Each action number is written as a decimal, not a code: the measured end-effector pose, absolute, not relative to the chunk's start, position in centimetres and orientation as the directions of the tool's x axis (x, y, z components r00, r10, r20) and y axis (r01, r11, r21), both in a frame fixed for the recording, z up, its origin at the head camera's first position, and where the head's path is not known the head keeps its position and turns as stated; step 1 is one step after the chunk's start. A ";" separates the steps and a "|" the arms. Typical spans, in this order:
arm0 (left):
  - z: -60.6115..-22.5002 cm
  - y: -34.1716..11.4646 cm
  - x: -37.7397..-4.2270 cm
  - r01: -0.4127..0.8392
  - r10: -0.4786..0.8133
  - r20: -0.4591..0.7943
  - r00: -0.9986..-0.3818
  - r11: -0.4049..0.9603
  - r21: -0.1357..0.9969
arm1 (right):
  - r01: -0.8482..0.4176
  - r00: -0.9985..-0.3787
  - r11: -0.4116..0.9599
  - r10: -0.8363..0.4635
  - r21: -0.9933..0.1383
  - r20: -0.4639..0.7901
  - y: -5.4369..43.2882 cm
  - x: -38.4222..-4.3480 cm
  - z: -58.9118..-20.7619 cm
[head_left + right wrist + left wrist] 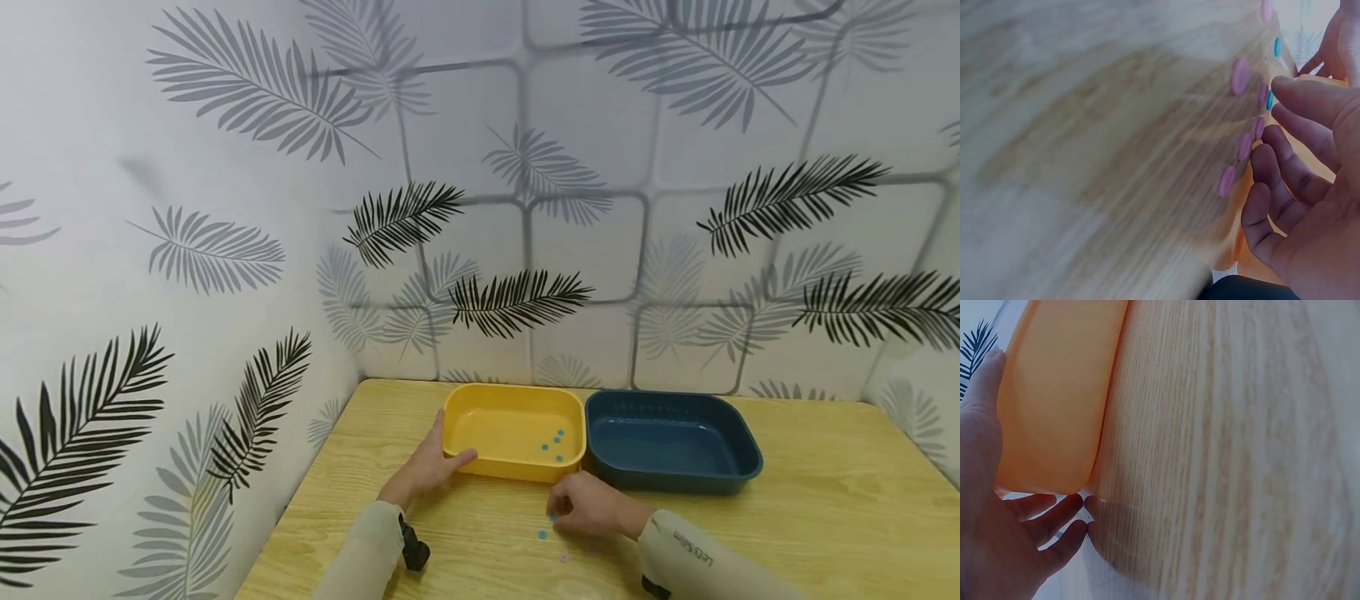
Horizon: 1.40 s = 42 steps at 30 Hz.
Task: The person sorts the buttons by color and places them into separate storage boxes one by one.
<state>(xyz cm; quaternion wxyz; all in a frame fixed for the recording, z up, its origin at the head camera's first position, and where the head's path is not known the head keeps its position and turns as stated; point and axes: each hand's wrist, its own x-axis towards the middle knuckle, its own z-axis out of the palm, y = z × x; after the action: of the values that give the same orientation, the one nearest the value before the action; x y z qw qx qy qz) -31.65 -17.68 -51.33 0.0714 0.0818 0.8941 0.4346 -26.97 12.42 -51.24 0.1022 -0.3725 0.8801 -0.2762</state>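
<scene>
My left hand [429,462] grips the near left corner of a yellow plastic tray [487,471], its thumb over the front rim and its fingers along the left side. Several small blue discs [558,458] lie inside toward the tray's right end. In front of the tray, my right hand [592,504] is low over the table, thumb and forefinger tips slightly apart at a blue disc [1270,100]. Another blue disc [542,534] lies close by. Several pink discs [1240,76] are spread on the wood near the fingertips.
A dark blue tray [675,479] stands against the yellow tray's right side. Both are near the back edge of the light wooden table [840,500]. Behind rises a wall [480,242] with a leaf pattern.
</scene>
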 end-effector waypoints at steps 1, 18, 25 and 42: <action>-51.3 -17.7 -31.7 0.082 0.208 -0.060 -0.976 0.611 0.788 | -0.605 -0.700 0.569 -0.714 -0.557 0.030 12.4 -27.0 -51.3; -51.4 -17.7 -31.9 0.092 0.221 -0.047 -0.974 0.579 0.810 | -0.612 -0.689 0.552 -0.724 -0.566 0.038 12.2 -27.2 -51.6; -51.6 -17.8 -31.9 0.077 0.211 -0.063 -0.975 0.597 0.798 | -0.608 -0.690 0.555 -0.723 -0.568 0.032 12.1 -27.1 -51.5; -51.5 -17.8 -31.8 0.086 0.224 -0.057 -0.973 0.579 0.811 | -0.556 -0.719 0.575 -0.695 -0.600 0.001 12.1 -27.1 -51.6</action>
<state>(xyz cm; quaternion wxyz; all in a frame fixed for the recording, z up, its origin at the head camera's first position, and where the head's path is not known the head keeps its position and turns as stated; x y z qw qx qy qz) -31.84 -17.84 -51.54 0.0769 0.0875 0.8853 0.4503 -27.11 12.13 -51.62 0.1180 -0.3557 0.8795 -0.2935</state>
